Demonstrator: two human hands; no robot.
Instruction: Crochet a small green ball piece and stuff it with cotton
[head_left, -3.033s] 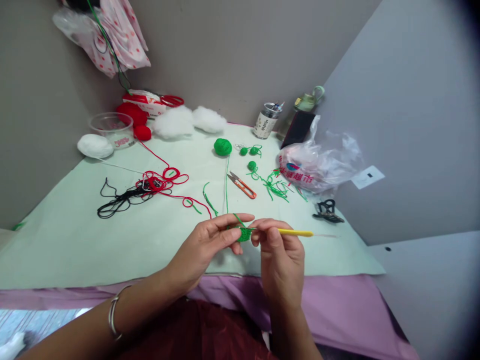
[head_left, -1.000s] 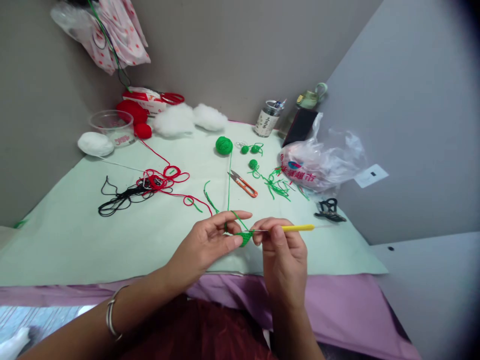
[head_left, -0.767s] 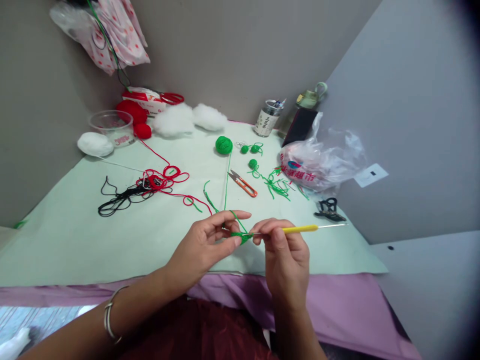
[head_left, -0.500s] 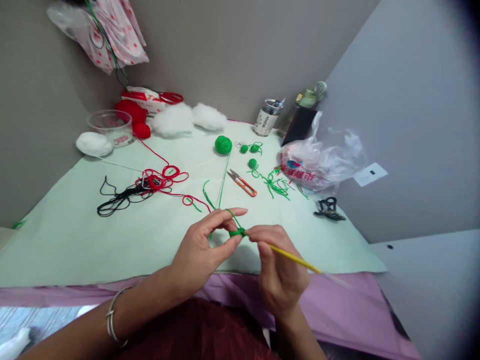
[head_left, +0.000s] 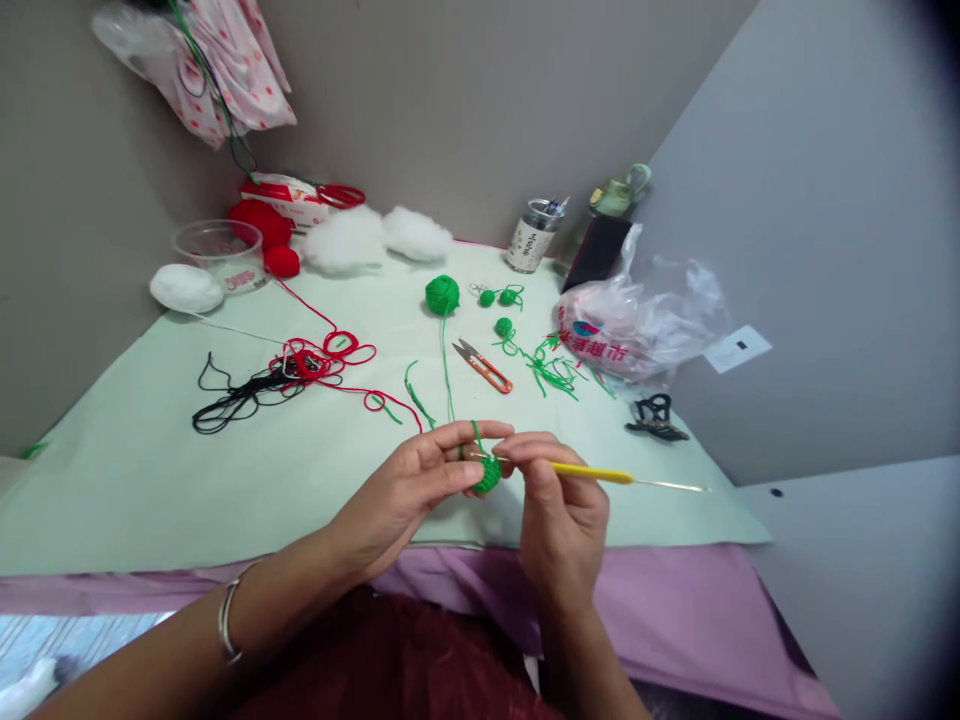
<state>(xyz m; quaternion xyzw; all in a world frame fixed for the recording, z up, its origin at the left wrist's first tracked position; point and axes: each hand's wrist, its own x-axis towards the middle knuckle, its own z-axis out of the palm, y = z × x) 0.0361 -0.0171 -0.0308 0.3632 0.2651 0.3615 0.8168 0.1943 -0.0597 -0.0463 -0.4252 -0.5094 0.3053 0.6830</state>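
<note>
Pinched in my left hand [head_left: 409, 490] is a small green crochet piece [head_left: 488, 475]. Green yarn passes over the raised left index finger and runs back to a green yarn ball [head_left: 442, 294] on the table. My right hand [head_left: 562, 520] grips a crochet hook [head_left: 600, 472] by its yellow handle. The hook's metal tip meets the top edge of the green piece, and its other thin metal end points right. Beyond my hands lie orange thread snips [head_left: 484, 367]. Small green crocheted balls [head_left: 504, 327] with yarn tails rest behind them.
Red yarn [head_left: 322, 360] and black yarn [head_left: 240, 395] lie tangled at left. White stuffing [head_left: 343, 240], a clear tub [head_left: 220, 255] and a tissue box [head_left: 285, 205] stand behind. At right are a plastic bag [head_left: 630, 325], a black hair claw [head_left: 658, 417] and a pen holder [head_left: 532, 238].
The green piece has turned so that more of its rounded side shows. The hook has swung from slanting down to nearly level. The green ball has shifted slightly.
</note>
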